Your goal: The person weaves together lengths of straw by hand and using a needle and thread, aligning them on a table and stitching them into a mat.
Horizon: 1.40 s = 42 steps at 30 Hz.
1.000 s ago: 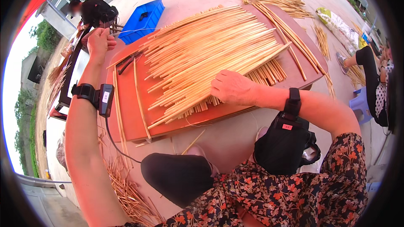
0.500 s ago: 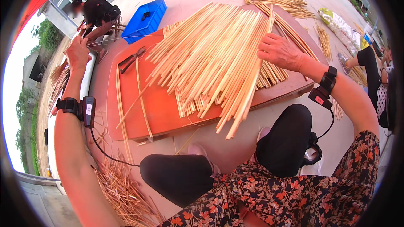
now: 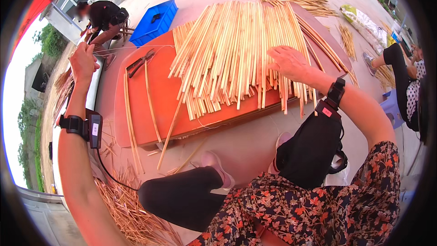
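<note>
Pinching thin string (image 3: pixel 157 46), the left hand (image 3: pixel 83 62) is up. The right hand (image 3: pixel 291 63) is over sticks (image 3: pixel 236 50) on the table (image 3: pixel 164 86), fingers loosely spread.

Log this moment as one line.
left hand: gripping thin strand | right hand: spread, at sticks | sticks: fanned across orange-red table | dark-handled tool: on table, left of sticks

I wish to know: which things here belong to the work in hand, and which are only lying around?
Apparently in use:
string in the left hand
spread sticks under the right hand
table below

Probably just lying about:
dark-handled tool on the table
blue bin
stick scraps on the floor
sack
</note>
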Each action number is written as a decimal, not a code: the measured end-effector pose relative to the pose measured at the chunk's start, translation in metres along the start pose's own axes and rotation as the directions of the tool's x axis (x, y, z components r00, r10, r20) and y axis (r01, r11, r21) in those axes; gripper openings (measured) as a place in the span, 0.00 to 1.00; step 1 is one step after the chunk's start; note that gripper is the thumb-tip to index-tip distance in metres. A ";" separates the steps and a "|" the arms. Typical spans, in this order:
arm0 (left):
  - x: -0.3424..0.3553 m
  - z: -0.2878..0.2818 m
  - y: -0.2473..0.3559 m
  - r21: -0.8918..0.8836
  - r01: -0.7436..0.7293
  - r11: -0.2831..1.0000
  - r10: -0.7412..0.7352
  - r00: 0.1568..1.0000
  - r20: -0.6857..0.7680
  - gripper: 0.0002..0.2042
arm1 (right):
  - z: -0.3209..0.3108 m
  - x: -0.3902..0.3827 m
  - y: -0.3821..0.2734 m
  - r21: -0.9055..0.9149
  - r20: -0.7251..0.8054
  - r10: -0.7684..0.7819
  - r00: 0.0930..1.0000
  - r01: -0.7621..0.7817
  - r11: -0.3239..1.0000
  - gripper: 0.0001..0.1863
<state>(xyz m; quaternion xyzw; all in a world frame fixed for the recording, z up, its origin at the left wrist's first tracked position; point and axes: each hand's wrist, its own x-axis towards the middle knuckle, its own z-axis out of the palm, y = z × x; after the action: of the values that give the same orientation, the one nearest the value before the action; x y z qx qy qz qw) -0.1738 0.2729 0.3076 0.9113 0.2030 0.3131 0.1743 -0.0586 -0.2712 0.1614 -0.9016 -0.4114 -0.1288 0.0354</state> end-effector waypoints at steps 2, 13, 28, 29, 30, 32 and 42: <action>0.002 0.000 0.001 0.025 -0.019 0.999 0.019 1.000 -0.001 0.10 | 0.014 -0.003 -0.036 0.092 0.060 0.008 0.998 -0.014 0.996 0.30; -0.046 -0.039 -0.056 0.388 -0.121 0.914 0.110 0.993 0.051 0.05 | 0.043 0.016 -0.036 -0.038 0.384 -0.002 0.923 0.018 0.999 0.27; -0.224 -0.058 0.106 -0.052 -0.091 0.995 0.104 0.800 0.591 0.09 | 0.018 0.002 -0.013 0.110 0.077 0.050 0.996 -0.058 0.992 0.08; -0.234 -0.058 0.134 -0.137 -0.012 0.991 0.094 0.785 0.613 0.08 | 0.006 0.000 -0.037 0.338 0.023 0.028 0.999 -0.034 0.941 0.08; -0.241 -0.047 0.157 -0.233 0.063 0.970 0.105 0.759 0.643 0.07 | -0.010 -0.006 -0.062 0.537 -0.024 0.036 0.999 -0.017 0.843 0.08; -0.257 -0.018 0.179 -0.418 0.103 0.903 0.198 0.762 0.617 0.10 | -0.027 -0.014 -0.113 0.922 0.222 0.005 0.975 -0.211 0.324 0.09; -0.279 0.080 0.196 -0.501 -0.152 0.852 0.397 0.811 0.430 0.09 | -0.027 -0.042 -0.159 0.917 0.338 0.267 0.902 -0.252 -0.310 0.08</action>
<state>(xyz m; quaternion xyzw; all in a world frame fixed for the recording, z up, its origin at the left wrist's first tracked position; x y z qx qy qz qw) -0.2729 -0.0441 0.1954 0.9167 -0.0662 0.1161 0.3766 -0.2097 -0.2015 0.1701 -0.5923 -0.1426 0.2481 0.7532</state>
